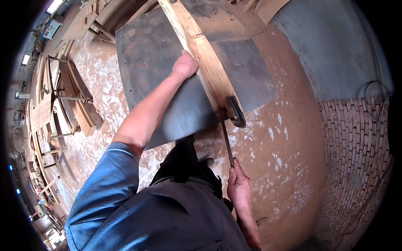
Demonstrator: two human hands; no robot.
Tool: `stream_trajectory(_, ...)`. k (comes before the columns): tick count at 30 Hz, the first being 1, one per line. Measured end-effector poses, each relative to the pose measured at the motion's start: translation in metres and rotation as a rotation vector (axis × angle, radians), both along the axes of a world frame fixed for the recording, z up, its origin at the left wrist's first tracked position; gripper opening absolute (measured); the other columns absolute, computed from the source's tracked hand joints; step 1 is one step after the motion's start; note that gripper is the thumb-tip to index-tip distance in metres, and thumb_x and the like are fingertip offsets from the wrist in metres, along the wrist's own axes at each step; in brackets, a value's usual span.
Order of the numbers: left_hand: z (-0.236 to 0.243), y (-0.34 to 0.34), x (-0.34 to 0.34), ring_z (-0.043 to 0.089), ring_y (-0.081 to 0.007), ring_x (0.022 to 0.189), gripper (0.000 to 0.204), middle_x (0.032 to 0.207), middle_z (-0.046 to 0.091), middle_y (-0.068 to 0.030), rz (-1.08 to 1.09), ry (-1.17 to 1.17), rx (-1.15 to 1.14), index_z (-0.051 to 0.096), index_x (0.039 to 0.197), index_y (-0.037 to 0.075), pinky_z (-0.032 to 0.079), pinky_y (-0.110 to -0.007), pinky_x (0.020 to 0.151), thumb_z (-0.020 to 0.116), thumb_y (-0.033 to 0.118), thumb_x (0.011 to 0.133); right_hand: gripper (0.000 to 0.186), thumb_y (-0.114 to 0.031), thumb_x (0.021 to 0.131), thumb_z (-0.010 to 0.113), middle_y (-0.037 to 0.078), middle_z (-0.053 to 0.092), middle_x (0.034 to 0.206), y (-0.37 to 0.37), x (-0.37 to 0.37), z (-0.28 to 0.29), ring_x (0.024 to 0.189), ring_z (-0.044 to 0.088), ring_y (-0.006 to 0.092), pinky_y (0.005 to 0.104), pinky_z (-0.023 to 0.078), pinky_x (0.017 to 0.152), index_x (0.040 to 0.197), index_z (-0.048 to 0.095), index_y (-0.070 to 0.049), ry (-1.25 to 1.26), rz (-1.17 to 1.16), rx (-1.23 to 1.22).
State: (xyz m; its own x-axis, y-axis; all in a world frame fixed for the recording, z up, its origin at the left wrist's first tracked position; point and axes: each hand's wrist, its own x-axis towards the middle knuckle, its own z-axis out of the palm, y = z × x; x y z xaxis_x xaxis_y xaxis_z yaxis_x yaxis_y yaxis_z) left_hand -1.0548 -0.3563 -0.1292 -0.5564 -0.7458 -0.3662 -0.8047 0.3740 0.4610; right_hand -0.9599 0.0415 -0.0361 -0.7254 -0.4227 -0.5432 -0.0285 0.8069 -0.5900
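A long pale wooden plank [205, 54] lies lengthwise across a dark metal-topped table [146, 62]. My left hand [185, 65] is closed at the plank's left edge, its fingers partly hidden against the wood. Low by the plank's near end, my right hand [239, 184] is closed around a long, thin, dark metal bar [226, 140], shaped like a file. The bar's far tip reaches the plank's near end, where its contact is hard to make out. Beside that tip, a black curved clamp-like piece [238, 112] sits at the plank's right corner.
Racks with stacked boards [77, 100] stand at the left. More wooden pieces [94, 16] lie at the far left. A grey metal sheet [335, 46] is at the far right, above a patch of brick paving [351, 142]. Pale stains mark the brown floor [284, 167].
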Motion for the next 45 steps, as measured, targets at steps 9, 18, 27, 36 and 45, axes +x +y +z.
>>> stream_trajectory(9, -0.013, -0.122, -0.040, 0.068, -0.0359, 0.091, 0.062, 0.105, 0.066, -0.0285, 0.056, 0.051, 0.072, 0.041, 0.126, -0.015, 0.051, -0.041, 0.085, 0.054, 0.035, 0.093, 0.038, -0.025, 0.100, 0.048, 0.026, 0.062, 0.077, -0.104, -0.039, -0.023, 0.068, 0.063, 0.0378, 0.0420, 0.050, 0.064, 0.135, 0.054, -0.010, 0.042, 0.036, -0.077)
stream_trajectory(18, -0.013, -0.219, -0.068, 0.069, -0.0275, 0.066, 0.046, 0.077, 0.069, -0.0193, 0.074, 0.074, 0.076, 0.065, 0.099, -0.011, 0.052, -0.038, 0.070, 0.056, 0.034, 0.094, 0.038, -0.024, 0.100, 0.051, 0.025, 0.063, 0.116, -0.205, -0.074, -0.018, 0.111, 0.060, 0.0394, 0.0424, 0.049, 0.093, 0.132, 0.055, -0.005, 0.059, 0.085, -0.076)
stream_trajectory(27, 0.002, -0.274, -0.088, 0.071, -0.0269, 0.079, 0.057, 0.091, 0.070, -0.0195, 0.178, 0.031, 0.054, 0.040, 0.133, -0.006, 0.053, -0.038, 0.077, 0.055, 0.030, 0.091, 0.037, -0.026, 0.100, 0.049, 0.026, 0.063, 0.114, -0.294, -0.101, -0.020, 0.110, 0.060, 0.0403, 0.0398, 0.050, 0.092, 0.132, 0.056, -0.007, 0.089, 0.088, -0.153)
stream_trajectory(36, 0.025, -0.268, -0.082, 0.053, -0.0332, 0.124, 0.065, 0.133, 0.050, -0.0263, 0.268, 0.034, 0.102, 0.043, 0.132, -0.008, 0.044, -0.039, 0.102, 0.058, 0.028, 0.080, 0.037, -0.022, 0.099, 0.052, 0.021, 0.064, 0.092, -0.308, -0.093, -0.024, 0.088, 0.061, 0.0308, 0.0366, 0.051, 0.077, 0.132, 0.055, -0.005, 0.098, 0.203, -0.339)
stream_trajectory(45, 0.026, -0.213, 0.051, 0.062, -0.0234, 0.076, 0.046, 0.084, 0.065, -0.0159, 0.406, 0.477, 0.582, 0.063, 0.106, -0.007, 0.049, -0.038, 0.071, 0.066, 0.034, 0.084, 0.035, -0.018, 0.097, 0.057, -0.005, 0.051, 0.065, -0.153, -0.048, -0.027, 0.053, 0.045, 0.0038, 0.0211, 0.038, 0.047, 0.129, 0.058, -0.005, -0.264, -0.246, -0.395)
